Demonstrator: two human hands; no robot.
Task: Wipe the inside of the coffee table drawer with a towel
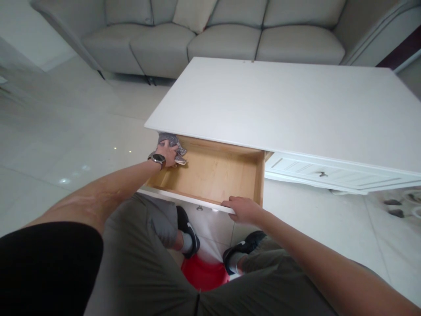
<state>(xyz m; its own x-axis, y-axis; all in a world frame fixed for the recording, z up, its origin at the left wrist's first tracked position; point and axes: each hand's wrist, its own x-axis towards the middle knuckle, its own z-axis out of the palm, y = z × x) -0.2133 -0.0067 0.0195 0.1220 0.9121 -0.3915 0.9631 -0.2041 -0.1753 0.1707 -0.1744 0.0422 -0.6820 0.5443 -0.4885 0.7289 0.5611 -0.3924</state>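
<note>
A wooden drawer [213,175] is pulled out from the white coffee table [279,105]. At its left side, my left hand [167,153], with a watch on the wrist, grips a grey patterned cloth [171,139] against the drawer's side wall. Part of the cloth hangs down inside the drawer. My right hand [245,210] is closed over the top edge of the white drawer front near its right corner, fingers on the inner side. A small metal knob [199,208] shows on the drawer front.
A grey sofa [223,44] with a light cushion [194,14] stands behind the table. A second drawer front [329,173] is shut on the right. Between my feet lies a red plastic object [204,274]. Shoes [394,207] are on the floor at far right.
</note>
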